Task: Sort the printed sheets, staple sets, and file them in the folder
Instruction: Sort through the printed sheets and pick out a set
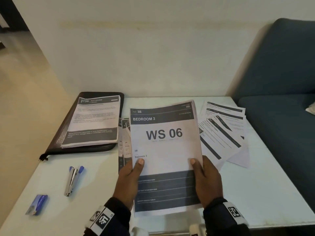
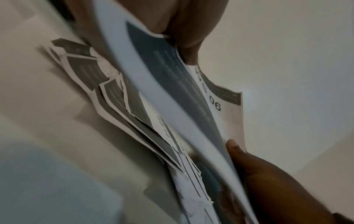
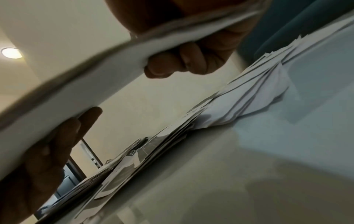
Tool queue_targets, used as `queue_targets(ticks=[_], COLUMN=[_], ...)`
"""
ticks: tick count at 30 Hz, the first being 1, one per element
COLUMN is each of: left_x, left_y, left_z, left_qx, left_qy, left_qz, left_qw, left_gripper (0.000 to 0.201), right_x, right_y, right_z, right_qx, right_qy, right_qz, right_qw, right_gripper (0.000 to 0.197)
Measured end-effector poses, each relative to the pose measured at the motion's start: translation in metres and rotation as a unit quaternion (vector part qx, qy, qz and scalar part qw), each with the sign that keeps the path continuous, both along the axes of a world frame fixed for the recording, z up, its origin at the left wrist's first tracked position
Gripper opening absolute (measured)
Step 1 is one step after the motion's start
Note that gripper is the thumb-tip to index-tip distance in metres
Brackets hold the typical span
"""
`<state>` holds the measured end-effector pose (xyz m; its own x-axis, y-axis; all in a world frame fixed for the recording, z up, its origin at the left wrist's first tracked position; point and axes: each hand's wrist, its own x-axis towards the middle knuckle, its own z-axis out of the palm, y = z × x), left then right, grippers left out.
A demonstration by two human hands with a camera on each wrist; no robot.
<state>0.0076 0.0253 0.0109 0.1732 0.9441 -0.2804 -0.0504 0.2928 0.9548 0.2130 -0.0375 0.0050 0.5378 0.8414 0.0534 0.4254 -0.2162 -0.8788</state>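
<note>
Nearest me, my left hand (image 1: 130, 180) and right hand (image 1: 205, 182) each pinch a lower side of a thin set of white printed sheets with dark bands (image 1: 164, 150), thumbs on top and fingers curled underneath, holding it lifted off the white desk (image 1: 255, 193); the top page reads WS 06, Bedroom 3. On the near left of the desk lie a small blue box, probably staples (image 1: 36, 204), and a silver stapler with blue ends (image 1: 73, 180), neither touched by either hand. Just behind the held set, partly hidden by it, more printed pages (image 1: 124, 145) lie on the desk, and to the right a loose fan of printed sheets (image 1: 223, 132) looks unsorted. Farther back on the left, the black zipped folder (image 1: 85, 147) lies flat with a bathroom page stack (image 1: 95, 120) resting on top of it, not inside as far as I can see. I judge sorting is partway: this set seems gathered, but whether it is stapled I cannot tell, and the fan and the filing remain. A blue sofa (image 1: 279, 82) stands beyond the desk.
</note>
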Motion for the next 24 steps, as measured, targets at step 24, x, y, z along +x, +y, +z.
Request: queue_targets(ticks=[24], left_x=[0.020], left_y=[-0.019], left_z=[0.007], left_qx=[0.083], left_qy=[0.070], left_qz=[-0.020], left_qw=[0.994], left_gripper=[0.010], right_x=[-0.010], right_y=[-0.006], right_z=[0.004], right_qx=[0.057], right_qy=[0.216], right_qz=[-0.052], right_qw=[0.973], right_gripper=[0.052])
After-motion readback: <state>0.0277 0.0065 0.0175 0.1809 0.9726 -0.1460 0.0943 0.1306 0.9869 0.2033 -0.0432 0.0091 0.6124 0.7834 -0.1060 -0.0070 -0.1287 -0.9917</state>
